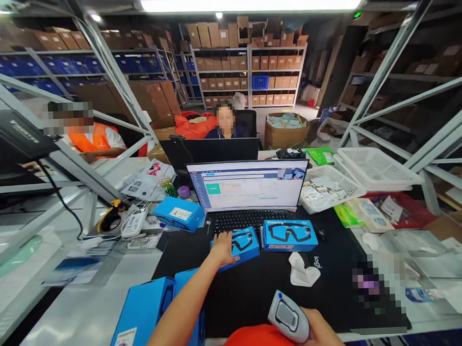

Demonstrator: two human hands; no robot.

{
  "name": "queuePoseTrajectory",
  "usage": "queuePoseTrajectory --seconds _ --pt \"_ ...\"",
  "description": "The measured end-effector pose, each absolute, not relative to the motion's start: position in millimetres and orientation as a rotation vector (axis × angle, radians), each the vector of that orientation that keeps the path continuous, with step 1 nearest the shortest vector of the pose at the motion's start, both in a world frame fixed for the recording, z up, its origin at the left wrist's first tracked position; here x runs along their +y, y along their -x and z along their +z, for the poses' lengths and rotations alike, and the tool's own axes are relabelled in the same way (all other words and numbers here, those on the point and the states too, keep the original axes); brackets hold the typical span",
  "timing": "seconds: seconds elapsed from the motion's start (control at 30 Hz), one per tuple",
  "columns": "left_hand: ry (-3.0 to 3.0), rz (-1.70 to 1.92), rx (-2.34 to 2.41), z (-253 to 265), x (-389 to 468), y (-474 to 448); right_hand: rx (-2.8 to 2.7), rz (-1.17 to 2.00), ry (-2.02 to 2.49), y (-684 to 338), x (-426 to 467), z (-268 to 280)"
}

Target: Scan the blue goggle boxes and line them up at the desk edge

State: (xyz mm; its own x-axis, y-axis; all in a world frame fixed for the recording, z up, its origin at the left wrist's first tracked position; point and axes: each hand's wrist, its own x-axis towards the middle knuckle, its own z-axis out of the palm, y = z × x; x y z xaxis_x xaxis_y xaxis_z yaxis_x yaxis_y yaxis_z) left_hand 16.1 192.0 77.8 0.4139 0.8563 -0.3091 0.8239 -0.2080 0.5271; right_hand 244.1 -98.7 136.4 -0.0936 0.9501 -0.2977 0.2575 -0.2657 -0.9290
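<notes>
My left hand [222,249] grips the left end of a small blue eyewear box [246,245] in front of the keyboard [252,219], its fingers bent over the top edge. Close to my body, my right hand [321,333] is wrapped round a grey-white handheld barcode scanner [289,317]; most of its fingers are hidden. Another blue box [289,235], printed with black goggles, stands just right of the gripped one. Beneath my left forearm are two more blue boxes, one larger [144,299] and one partly covered [188,282]. A further blue box [179,213] lies left of the keyboard.
A monitor [250,187] stands behind the keyboard. On the black desk mat [252,299] lies a folded white piece [303,270], with a mouse [321,234] farther back. White baskets [327,186] are at right; yellow-black tape [112,218] is at left. Two people sit beyond the desk.
</notes>
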Motion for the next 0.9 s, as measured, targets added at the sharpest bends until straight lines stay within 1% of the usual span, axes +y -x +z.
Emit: queuePoseTrajectory --seconds 0.13,0.2,0.3,0.4,0.53,0.7,0.9 --pt "-1.613 0.326 1.591 68 147 3 -1.282 1.392 1.488 -246 -93 124" --pt "-1.349 0.427 1.54 62 120 3 -1.253 1.437 1.456 -244 -87 120" --pt "-0.997 0.538 1.423 52 86 -5 -1.355 1.524 1.399 -241 -76 121" --pt "-0.787 0.646 1.423 44 66 -8 -1.449 1.538 1.451 -239 -67 125" --pt "-0.71 0.737 1.473 38 55 -3 -1.531 1.564 1.513 -238 -61 136" --pt "-0.705 0.716 1.499 35 47 3 -1.618 1.586 1.515 -237 -61 147" --pt "-0.744 0.572 1.455 40 37 28 -1.383 1.553 1.543 -250 -83 117"
